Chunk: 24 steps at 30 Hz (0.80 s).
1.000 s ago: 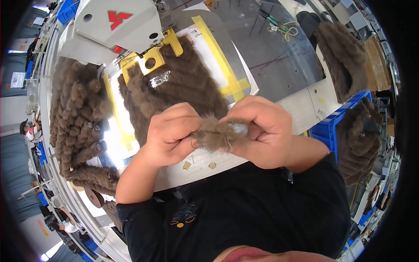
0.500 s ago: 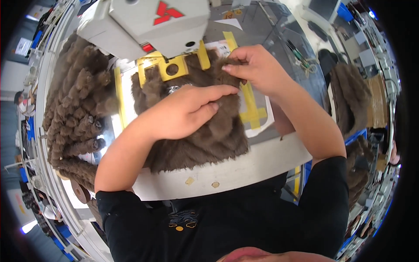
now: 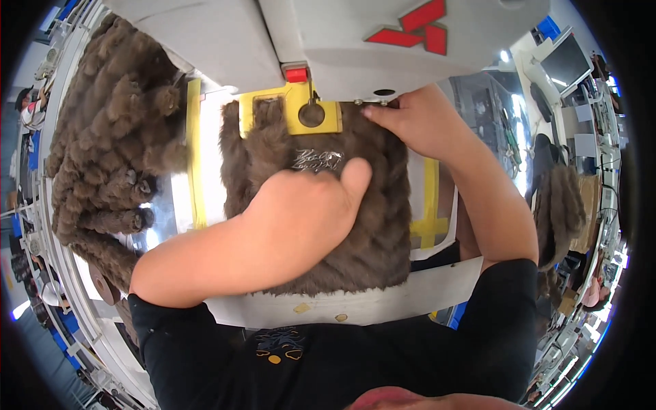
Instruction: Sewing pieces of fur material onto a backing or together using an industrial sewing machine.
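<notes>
A brown fur piece [image 3: 372, 239] lies on the white sewing bed, under the head of a white sewing machine [image 3: 410, 72]. Shiny silver stitching or film [image 3: 318, 159] shows on its middle. A yellow plate [image 3: 324, 123] with a round hole sits beneath the needle, with fur showing at its cutouts. My left hand [image 3: 307, 208] rests on the fur just below the silver patch, fingers curled out of sight and thumb standing apart. At the far right edge of the fur, my right hand [image 3: 420, 126] pinches it by the thumb; the other fingertips are partly hidden by the machine.
A heap of brown fur rolls [image 3: 109, 130] stands on the left. Yellow tape strips [image 3: 195, 157] flank the fur. More brown fur [image 3: 559, 212] hangs at the right, near cardboard [image 3: 589, 205]. A monitor [image 3: 566, 60] is at the back right. The machine head overhangs the far side.
The view has come closer to the machine. The fur's right part now lies flatter and straighter. My left fingers have curled in, and my right hand is now partly beneath the machine head.
</notes>
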### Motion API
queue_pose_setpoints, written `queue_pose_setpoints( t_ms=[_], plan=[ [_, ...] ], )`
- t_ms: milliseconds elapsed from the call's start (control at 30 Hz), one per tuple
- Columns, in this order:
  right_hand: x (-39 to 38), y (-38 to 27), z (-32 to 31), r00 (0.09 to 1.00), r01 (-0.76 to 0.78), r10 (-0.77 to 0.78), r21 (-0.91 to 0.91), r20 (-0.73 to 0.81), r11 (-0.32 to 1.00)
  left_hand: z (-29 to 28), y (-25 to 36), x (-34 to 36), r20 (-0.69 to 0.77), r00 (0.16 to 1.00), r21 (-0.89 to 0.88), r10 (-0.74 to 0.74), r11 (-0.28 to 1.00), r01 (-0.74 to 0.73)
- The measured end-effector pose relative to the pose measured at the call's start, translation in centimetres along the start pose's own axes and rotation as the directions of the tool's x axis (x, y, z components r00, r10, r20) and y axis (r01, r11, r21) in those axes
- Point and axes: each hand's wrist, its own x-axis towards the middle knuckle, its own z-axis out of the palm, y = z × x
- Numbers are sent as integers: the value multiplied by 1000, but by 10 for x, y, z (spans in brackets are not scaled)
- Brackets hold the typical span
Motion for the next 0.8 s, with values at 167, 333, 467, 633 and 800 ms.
queue_pose_setpoints(
  t_ms=[167, 333, 467, 633, 800],
  plan=[
    [2, 11, 2, 996, 85, -84, 13, -36, 996, -41, 4, -13, 347, 927, -214, 141, 974, -68],
    [3, 4, 5, 999, -28, 29, -37, 19, 999, -28, -13, -19, 264, 840, -447, 474, 832, -329],
    [5, 7, 9, 995, 79, -84, -71, -62, 994, -34, -19, -2, 258, 913, -462, 315, 870, -170],
    [3, 13, 8, 998, 40, -45, -81, -52, 996, -15, -31, 18, -156, 983, -249, 99, 959, -136],
    [1, 12, 9, 997, -8, 13, 74, -75, 997, 1, -31, 22, -274, 919, 2, 283, 956, -294]
  ],
)
